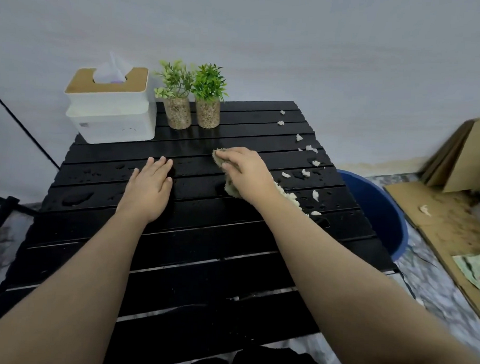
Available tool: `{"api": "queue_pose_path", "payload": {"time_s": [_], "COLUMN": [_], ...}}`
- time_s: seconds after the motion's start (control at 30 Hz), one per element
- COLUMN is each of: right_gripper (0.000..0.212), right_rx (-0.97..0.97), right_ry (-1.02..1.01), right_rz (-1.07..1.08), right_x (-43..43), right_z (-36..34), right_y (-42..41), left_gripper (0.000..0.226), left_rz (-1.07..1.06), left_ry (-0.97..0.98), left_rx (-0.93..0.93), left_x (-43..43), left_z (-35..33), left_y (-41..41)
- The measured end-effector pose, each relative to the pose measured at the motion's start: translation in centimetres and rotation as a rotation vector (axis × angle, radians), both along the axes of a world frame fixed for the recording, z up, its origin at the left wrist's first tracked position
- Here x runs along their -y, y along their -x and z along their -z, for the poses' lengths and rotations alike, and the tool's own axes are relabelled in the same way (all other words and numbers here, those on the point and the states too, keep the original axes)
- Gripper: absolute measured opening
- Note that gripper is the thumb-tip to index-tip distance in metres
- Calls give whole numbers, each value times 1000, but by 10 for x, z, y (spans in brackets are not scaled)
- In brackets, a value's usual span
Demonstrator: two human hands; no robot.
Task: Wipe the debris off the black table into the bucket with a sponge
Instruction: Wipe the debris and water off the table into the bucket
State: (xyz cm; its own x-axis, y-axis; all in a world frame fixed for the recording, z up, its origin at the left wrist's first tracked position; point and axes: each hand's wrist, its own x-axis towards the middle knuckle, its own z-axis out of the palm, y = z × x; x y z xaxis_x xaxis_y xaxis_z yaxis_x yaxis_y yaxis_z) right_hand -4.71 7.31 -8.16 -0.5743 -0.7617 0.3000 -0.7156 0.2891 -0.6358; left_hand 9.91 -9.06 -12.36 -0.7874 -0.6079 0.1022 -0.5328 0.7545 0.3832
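Observation:
A black slatted table [199,235] fills the middle of the view, wet with drops. Several small white scraps of debris [304,172] lie along its right side. My right hand [247,172] presses a yellowish sponge [231,189] flat on the table just left of the scraps, with most of the sponge hidden under the palm. My left hand [150,188] rests flat on the table left of it, fingers together, holding nothing. A blue bucket [379,214] stands on the floor against the table's right edge, partly hidden by the tabletop.
At the table's back left stands a white tissue box [110,114] with a wooden lid. Two small potted plants [192,98] stand beside it. Cardboard sheets [444,210] lie on the floor right of the bucket. A wall runs behind.

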Motion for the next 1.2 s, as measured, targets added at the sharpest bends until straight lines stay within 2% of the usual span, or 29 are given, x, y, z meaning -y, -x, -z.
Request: {"api": "queue_pose_path", "payload": {"time_s": [0.1,0.2,0.33,0.37,0.57,0.63,0.7,0.77,0.83,0.93,1.07,1.2], "right_gripper": [31,31,27,27,33,31,30,27,31,43,20,12], "right_rx": [14,2,-304,-332,-212,-68,14,-106,-243,-313,-378,-424], "right_ry": [21,-111,-238,-267,-265,-158,-180,-261,-307,-355,-326,-335], "right_rz": [-118,-305,-482,-458,-42,-142,-378,-478,-392,-265,-293,-354], "right_x": [-57,-121,-178,-181,-155,-157,-164,-168,-166,-157,-155,-165], "right_z": [-18,-13,11,14,12,7,3,7,10,10,11,7], "right_y": [-16,-34,-56,-55,-31,-43,-66,-86,-97,-105,-109,-101], "left_gripper": [44,45,47,48,50,50,50,51,51,51,51,52], "left_rz": [-61,-68,33,43,-17,-27,-30,-22,-17,-23,-26,-24], "left_ry": [-20,-51,-47,-45,-19,-7,6,28,38,41,59,70], "left_rx": [-125,-74,-19,-2,15,40,69,82,80,83,79,69], "left_x": [-13,-46,-119,-135,-167,-170,-173,-174,-174,-174,-175,-174], "left_z": [-9,-14,-11,-9,-9,-7,-2,1,2,2,3,5], "left_y": [-8,-21,-44,-51,-86,-99,-110,-114,-114,-113,-113,-112]}}
